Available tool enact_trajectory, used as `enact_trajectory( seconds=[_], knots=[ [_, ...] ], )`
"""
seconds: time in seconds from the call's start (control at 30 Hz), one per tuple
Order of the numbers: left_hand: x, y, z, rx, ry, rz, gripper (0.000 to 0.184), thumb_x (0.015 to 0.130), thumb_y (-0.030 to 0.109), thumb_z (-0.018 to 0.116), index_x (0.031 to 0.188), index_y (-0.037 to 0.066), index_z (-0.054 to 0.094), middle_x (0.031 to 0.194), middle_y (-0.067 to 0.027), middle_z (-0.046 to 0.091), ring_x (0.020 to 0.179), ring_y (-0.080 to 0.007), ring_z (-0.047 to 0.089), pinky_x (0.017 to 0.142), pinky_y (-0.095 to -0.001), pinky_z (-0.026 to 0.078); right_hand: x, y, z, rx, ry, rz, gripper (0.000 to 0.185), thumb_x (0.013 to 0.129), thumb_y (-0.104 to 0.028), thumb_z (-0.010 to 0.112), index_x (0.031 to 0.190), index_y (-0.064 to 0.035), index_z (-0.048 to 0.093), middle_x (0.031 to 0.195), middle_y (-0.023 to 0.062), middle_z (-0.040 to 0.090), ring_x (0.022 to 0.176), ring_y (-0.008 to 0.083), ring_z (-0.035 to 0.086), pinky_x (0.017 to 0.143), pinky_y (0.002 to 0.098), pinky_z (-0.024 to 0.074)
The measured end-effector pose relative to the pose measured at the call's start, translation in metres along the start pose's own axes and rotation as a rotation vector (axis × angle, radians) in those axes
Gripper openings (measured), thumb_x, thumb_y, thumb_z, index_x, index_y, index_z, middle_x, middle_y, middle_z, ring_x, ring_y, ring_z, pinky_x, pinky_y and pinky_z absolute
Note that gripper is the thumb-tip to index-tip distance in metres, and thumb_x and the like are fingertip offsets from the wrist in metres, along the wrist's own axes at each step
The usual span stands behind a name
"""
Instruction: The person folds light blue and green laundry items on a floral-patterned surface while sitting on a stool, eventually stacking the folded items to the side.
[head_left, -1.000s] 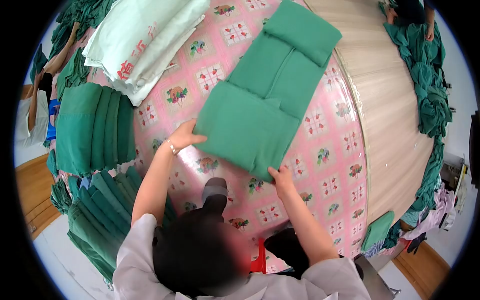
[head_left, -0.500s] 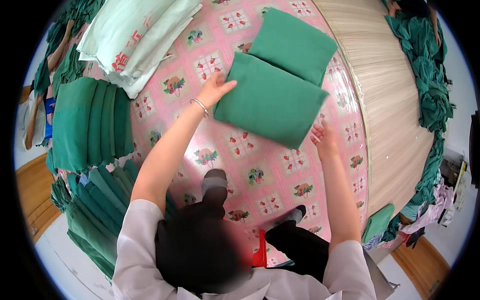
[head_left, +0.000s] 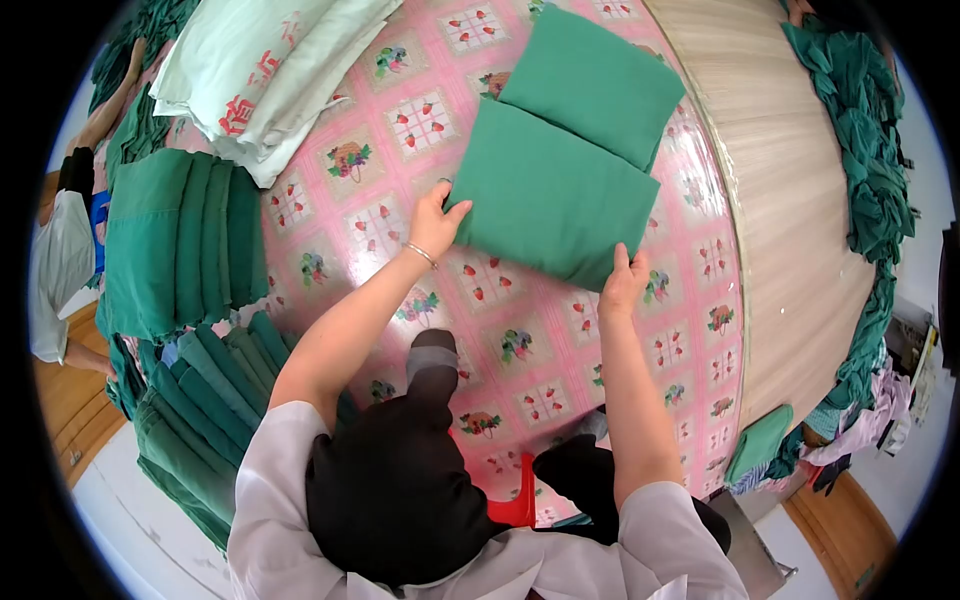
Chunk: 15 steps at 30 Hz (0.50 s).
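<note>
A folded green cloth (head_left: 555, 190) lies in front of me, its upper edge against a second folded green cloth (head_left: 598, 85). At its lower left edge is my left hand (head_left: 437, 220), wearing a bracelet, with thumb and fingers closed on the fabric. My right hand (head_left: 624, 283) pinches the lower right corner, the thumb on top and the other fingers partly hidden. Both cloths are flat and neatly squared.
A pink fruit-patterned cover (head_left: 515, 345) spreads under the cloths. Stacked white sacks (head_left: 270, 75) stand at upper left, above folded green cloths (head_left: 150, 245). Loose green fabric (head_left: 865, 150) is heaped along the right. Another person (head_left: 62, 270) is at the far left.
My right hand has come in from the right and taken hold of the near cloth's corner. My left hand has shifted down along the edge. The person at left has moved further into view.
</note>
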<state>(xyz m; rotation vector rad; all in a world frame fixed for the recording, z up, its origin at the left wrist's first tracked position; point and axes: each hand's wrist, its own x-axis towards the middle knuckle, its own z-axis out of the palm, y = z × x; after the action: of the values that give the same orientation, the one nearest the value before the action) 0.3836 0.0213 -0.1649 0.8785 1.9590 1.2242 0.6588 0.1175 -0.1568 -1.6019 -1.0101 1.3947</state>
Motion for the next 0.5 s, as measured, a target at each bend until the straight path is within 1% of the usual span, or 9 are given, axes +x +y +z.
enact_trajectory(
  seconds=[0.1,0.13,0.2,0.23,0.3,0.33,0.37,0.43,0.5],
  knots=[
    [-0.033,0.000,-0.004,-0.061,0.026,0.019,0.021,0.073,0.010,0.064,0.084,-0.004,0.052,0.069,-0.0129,0.053,0.063,-0.0179,0.049,0.062,-0.0305,0.042,-0.016,0.011,-0.008,0.036,0.114,0.179,0.014,0.078,-0.009,0.056,0.086,0.0028,0.054,0.082,0.0053,0.056,0.074,0.0132,0.049,0.070,0.0282,0.0397],
    [-0.047,-0.008,-0.008,-0.061,0.029,0.017,0.021,0.073,0.010,0.064,0.084,-0.004,0.052,0.069,-0.0129,0.053,0.063,-0.0179,0.049,0.062,-0.0305,0.042,-0.026,0.018,-0.013,0.034,0.112,0.180,0.014,0.078,-0.009,0.056,0.086,0.0028,0.054,0.082,0.0053,0.056,0.074,0.0132,0.049,0.070,0.0282,0.0397],
    [-0.076,-0.034,-0.019,0.067,-0.042,-0.100,0.019,0.076,0.005,0.060,0.093,-0.003,0.056,0.079,-0.0037,0.057,0.074,-0.0094,0.052,0.069,-0.0238,0.043,-0.051,0.029,-0.031,-0.053,0.020,0.251,0.023,0.074,-0.009,0.054,0.093,0.0040,0.057,0.089,0.0098,0.058,0.084,0.0189,0.052,0.078,0.0300,0.0394],
    [-0.088,-0.048,-0.026,0.062,-0.042,-0.100,0.019,0.076,0.005,0.060,0.093,-0.003,0.056,0.079,-0.0037,0.057,0.074,-0.0094,0.052,0.069,-0.0238,0.043,-0.060,0.031,-0.036,-0.057,0.020,0.248,0.023,0.074,-0.009,0.054,0.093,0.0040,0.057,0.089,0.0098,0.058,0.084,0.0189,0.052,0.078,0.0300,0.0394],
    [-0.107,-0.062,-0.037,-0.088,-0.173,-0.279,0.018,0.075,0.005,0.058,0.090,-0.002,0.053,0.080,-0.0071,0.054,0.079,-0.0149,0.054,0.070,-0.0286,0.044,-0.076,0.042,-0.048,-0.180,-0.004,0.420,0.012,0.069,-0.006,0.056,0.075,0.0031,0.052,0.074,0.0062,0.052,0.073,0.0160,0.047,0.072,0.0312,0.0397],
    [-0.114,-0.061,-0.039,-0.119,-0.082,-0.187,0.022,0.074,0.003,0.056,0.096,-0.001,0.051,0.091,-0.0051,0.051,0.089,-0.0142,0.053,0.076,-0.0282,0.044,-0.074,0.047,-0.057,-0.245,-0.026,0.452,0.020,0.071,-0.008,0.056,0.087,0.0053,0.052,0.082,0.0099,0.053,0.079,0.0169,0.049,0.073,0.0304,0.0398],
    [-0.108,-0.063,-0.036,-0.220,-0.016,-0.133,0.031,0.074,0.002,0.056,0.103,-0.001,0.048,0.100,-0.0087,0.049,0.093,-0.0189,0.052,0.081,-0.0289,0.044,-0.068,0.053,-0.065,-0.254,-0.027,0.464,0.020,0.071,-0.008,0.056,0.087,0.0053,0.052,0.082,0.0099,0.053,0.079,0.0169,0.049,0.073,0.0304,0.0398],
    [-0.078,-0.004,-0.039,0.203,0.015,0.132,0.038,0.073,0.005,0.058,0.109,0.000,0.045,0.107,-0.0139,0.047,0.098,-0.0254,0.051,0.084,-0.0322,0.043,-0.058,0.022,-0.047,-0.619,0.010,-0.005,0.038,0.072,-0.008,0.058,0.105,0.0066,0.048,0.102,0.0175,0.051,0.095,0.0240,0.050,0.082,0.0327,0.0391],
    [-0.044,0.024,-0.033,0.397,-0.041,0.336,0.043,0.072,0.009,0.061,0.112,0.002,0.045,0.112,-0.0172,0.045,0.101,-0.0323,0.048,0.088,-0.0366,0.041,-0.044,-0.009,-0.021,-0.932,-0.010,-0.494,0.054,0.072,-0.010,0.061,0.119,0.0043,0.039,0.119,0.0216,0.043,0.112,0.0323,0.042,0.092,0.0379,0.0345]
  ],
)
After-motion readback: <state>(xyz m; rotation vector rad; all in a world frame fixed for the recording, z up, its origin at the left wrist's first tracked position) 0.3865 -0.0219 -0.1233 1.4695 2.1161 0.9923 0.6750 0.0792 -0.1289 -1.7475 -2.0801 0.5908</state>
